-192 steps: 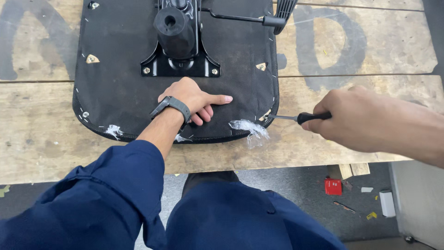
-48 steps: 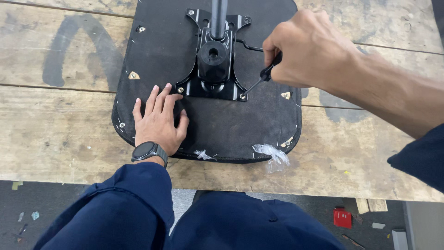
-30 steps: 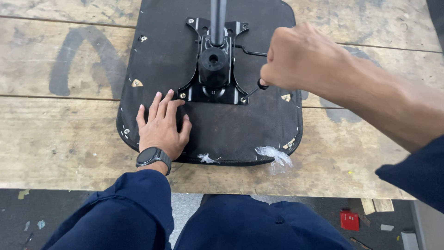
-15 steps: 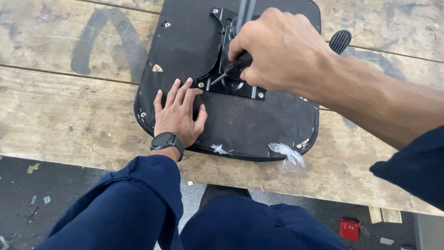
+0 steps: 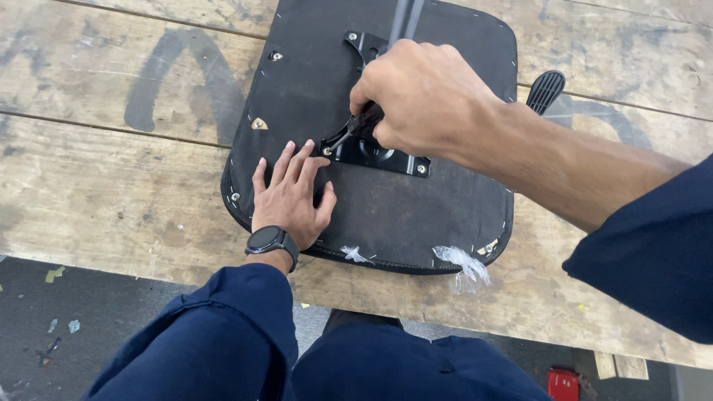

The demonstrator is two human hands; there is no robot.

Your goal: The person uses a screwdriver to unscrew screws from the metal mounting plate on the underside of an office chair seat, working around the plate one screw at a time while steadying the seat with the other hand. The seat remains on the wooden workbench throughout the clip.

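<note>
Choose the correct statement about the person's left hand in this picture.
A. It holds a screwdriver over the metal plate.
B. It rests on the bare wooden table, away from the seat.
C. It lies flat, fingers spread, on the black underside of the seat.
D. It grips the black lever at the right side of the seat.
C. The left hand lies palm down with fingers spread on the black seat underside, just beside the metal plate; the tool is in the right hand.

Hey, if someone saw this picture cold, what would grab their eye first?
The black chair seat lying upside down on the worn wooden workbench. Over its metal mounting plate, the right hand grips a black-handled screwdriver. The left hand, a dark watch on its wrist, presses flat on the seat's near left part.
</note>
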